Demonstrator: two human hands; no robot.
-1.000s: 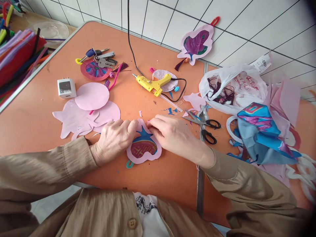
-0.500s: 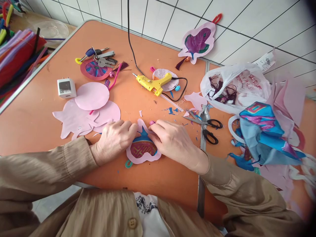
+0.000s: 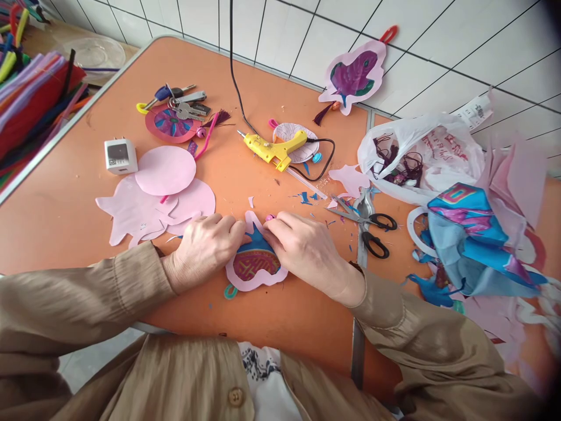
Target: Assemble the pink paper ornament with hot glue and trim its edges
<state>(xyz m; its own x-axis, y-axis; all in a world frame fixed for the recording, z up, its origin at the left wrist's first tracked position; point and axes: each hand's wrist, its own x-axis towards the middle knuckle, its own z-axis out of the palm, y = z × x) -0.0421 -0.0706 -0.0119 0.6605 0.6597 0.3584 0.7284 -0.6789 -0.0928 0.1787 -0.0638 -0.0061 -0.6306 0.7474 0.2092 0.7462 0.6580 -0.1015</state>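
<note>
A pink-bordered cutout (image 3: 258, 282) lies flat on an orange tabletop (image 3: 284, 316), directly in front of the person and between their two bare hands. The left hand (image 3: 209, 247) rests at its upper left side, the right hand (image 3: 309, 250) at its upper right. The fingers of both hands are bent inward and drawn narrow, touching the cutout on either side of its narrow tip, which points away from the person and shows in the gap between them. The fingertips are partly hidden, so I cannot tell whether they pinch the edge or press down on it.

The cutout is broad and wavy at the near end and tapers toward the far end. Inside the smooth, pale border is a shiny picture: a bright blue peak above a rounded, dark red area with golden, maze-like lines. A small teal loop (image 3: 229, 291) shows at its lower left edge. A small, round pink bead or bell (image 3: 270, 217) sits just beside the right hand's fingers. Beyond the hands lie a yellow glue gun (image 3: 272, 151) and black-handled scissors (image 3: 377, 245).
</note>
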